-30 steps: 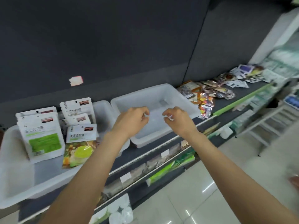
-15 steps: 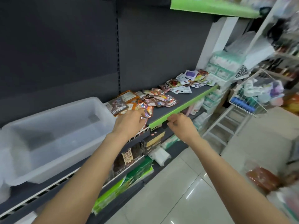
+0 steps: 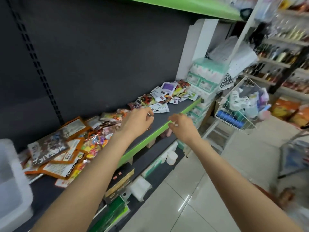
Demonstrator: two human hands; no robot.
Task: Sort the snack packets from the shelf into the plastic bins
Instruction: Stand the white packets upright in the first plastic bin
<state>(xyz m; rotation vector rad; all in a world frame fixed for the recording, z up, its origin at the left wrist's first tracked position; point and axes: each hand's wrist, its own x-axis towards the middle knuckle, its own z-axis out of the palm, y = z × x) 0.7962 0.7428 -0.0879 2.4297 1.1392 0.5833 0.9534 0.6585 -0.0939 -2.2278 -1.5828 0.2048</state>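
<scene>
Head cam, wide angle: both arms reach toward centre frame over the dark shelf (image 3: 160, 121). Left hand (image 3: 138, 120) hovers w/ fingers loosely curled, holding nothing, just short of the white packets (image 3: 161, 107) upper centre. Right hand (image 3: 181, 127) is likewise loosely curled & empty, at the green shelf edge (image 3: 150, 137). Step in hand, prob.: reaching for the next packet; next move calls for a pinch on one pouch, then carrying it to the plastic bin (image 3: 11, 181) at lower left. Orange-brown packets (image 3: 55, 153) lie left of centre; one reads "MOSAIC". Other print too blurred to read.
</scene>
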